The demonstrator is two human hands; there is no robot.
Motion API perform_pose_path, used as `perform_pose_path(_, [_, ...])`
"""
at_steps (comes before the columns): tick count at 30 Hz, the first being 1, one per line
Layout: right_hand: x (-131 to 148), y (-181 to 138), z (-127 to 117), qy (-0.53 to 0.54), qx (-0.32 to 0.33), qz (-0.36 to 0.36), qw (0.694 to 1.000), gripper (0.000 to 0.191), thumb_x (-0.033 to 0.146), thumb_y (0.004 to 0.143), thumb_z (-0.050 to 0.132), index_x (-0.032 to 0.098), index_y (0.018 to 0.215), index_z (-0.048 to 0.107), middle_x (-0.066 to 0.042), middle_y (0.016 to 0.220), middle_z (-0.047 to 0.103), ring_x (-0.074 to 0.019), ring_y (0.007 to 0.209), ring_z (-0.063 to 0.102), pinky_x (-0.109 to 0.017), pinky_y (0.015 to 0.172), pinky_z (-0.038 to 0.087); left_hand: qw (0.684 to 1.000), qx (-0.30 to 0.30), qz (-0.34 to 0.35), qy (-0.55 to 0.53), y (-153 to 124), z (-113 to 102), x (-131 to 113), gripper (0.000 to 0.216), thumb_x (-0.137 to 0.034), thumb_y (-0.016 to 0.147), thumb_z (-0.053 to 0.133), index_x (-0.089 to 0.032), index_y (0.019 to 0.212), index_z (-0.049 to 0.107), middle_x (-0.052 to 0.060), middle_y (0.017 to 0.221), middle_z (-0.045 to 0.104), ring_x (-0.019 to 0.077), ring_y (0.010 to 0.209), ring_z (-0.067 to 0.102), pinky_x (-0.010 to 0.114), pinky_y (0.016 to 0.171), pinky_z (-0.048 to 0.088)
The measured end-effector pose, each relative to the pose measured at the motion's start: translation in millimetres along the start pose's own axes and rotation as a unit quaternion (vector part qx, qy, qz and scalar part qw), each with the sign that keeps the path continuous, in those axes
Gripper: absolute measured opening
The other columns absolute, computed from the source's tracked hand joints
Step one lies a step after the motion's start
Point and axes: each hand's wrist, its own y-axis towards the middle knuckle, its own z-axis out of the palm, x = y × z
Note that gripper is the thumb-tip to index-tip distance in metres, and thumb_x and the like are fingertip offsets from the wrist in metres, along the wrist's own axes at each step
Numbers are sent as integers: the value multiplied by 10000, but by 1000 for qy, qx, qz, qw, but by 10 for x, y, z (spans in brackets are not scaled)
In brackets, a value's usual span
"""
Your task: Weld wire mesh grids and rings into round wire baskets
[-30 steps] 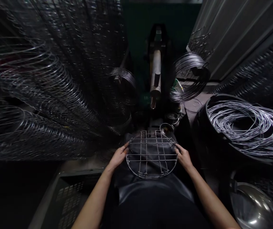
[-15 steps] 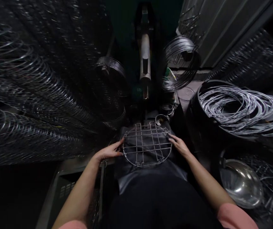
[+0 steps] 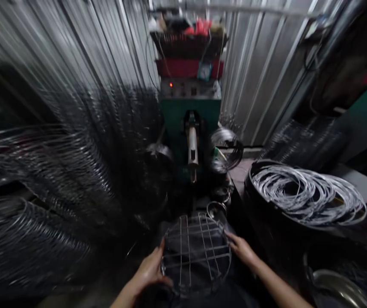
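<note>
A round wire rack (image 3: pixel 197 252) with crossing bars lies low in the middle of the view, over dark cloth in front of my body. My left hand (image 3: pixel 153 266) grips its left rim, thumb above and fingers lower down. On the opposite rim, my right hand (image 3: pixel 238 247) is closed near the upper right edge; motion blurs its fingertips. Just beyond the rack sits a small metal ring-like dish (image 3: pixel 216 209). The machine's metal arm (image 3: pixel 193 147), with a copper-coloured tip, points down toward the rack from a green machine body (image 3: pixel 173 124).
Long stacks of wire rings (image 3: pixel 51 167) fill the left side. To the right stands a dark tub (image 3: pixel 250 188) holding loose wire hoops (image 3: pixel 299 190). A shiny metal bowl (image 3: pixel 340 284) is lower right. Corrugated metal sheeting (image 3: pixel 254 77) rises behind the machine.
My view has tilted up, bringing the wall and the machine's top into sight. The rack and both hands now appear lower in the picture, still together.
</note>
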Motion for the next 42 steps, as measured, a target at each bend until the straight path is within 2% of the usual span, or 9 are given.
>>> perform_pose_path(7, [-260,-9,164,30,-88,-54,994,335,401,748,594,433,1075,657,17,1106,664,-288,1066,585,-439,911,482,997,39,-55,42,106,107,-18,1377,-441,337,799,-206,1463,42,127,1521,188,335,1383,186,382,1114,232])
perform_pose_path(18, [-45,-19,97,75,-71,-56,993,344,474,754,595,316,1044,693,-50,1122,666,-292,1096,581,-428,948,457,1000,-1,-8,9,50,-47,-133,1342,-461,380,811,-172,1465,76,189,1416,382,358,1313,349,387,1034,337])
perform_pose_path(22, [102,-39,-40,87,-85,53,991,424,509,697,627,183,958,699,-99,985,705,-283,965,646,-456,872,497,987,-51,35,-147,-36,-227,19,1273,-363,378,834,-174,1450,173,125,1208,555,275,1149,508,342,963,391])
perform_pose_path(24, [155,-42,-97,89,-136,101,981,466,496,693,622,153,1005,671,-102,902,708,-257,862,664,-413,783,533,961,-126,-7,-246,-121,-427,153,1217,-374,417,826,-166,1438,197,1,883,600,182,852,588,297,796,455])
perform_pose_path(26, [254,-37,-152,80,-175,105,976,496,486,705,612,135,1053,645,-92,851,702,-236,795,659,-375,725,537,914,-235,-58,-325,-245,-720,258,1092,-416,463,814,-135,1389,309,-89,660,480,101,613,507,231,646,427])
perform_pose_path(30, [676,38,-244,29,-217,-24,975,421,477,764,575,159,1029,656,-91,935,692,-240,870,640,-375,802,512,764,-465,-23,-446,-530,-1382,136,658,-489,582,756,-139,1112,585,-97,565,418,43,472,358,175,475,294])
perform_pose_path(32, [947,103,-248,-5,-222,-106,969,380,461,804,543,194,1046,661,-92,1007,682,-245,935,630,-379,862,494,692,-514,35,-505,-633,-1603,-110,557,-458,581,776,-162,1027,622,-93,554,430,34,436,328,173,431,263])
perform_pose_path(36, [1358,227,-188,-59,-212,-210,953,400,435,861,475,243,1183,613,-82,1142,643,-239,1043,603,-378,935,474,637,-431,121,-627,-710,-1629,-682,429,-417,598,788,-178,932,665,-108,455,301,32,378,259,171,389,247])
perform_pose_path(42, [1427,202,-183,-31,-213,-249,944,372,405,880,471,239,1180,617,-76,1154,646,-231,1064,604,-369,939,485,614,-204,116,-754,-518,-1166,-1039,387,-422,648,761,-166,927,683,-111,482,192,9,362,153,153,356,156])
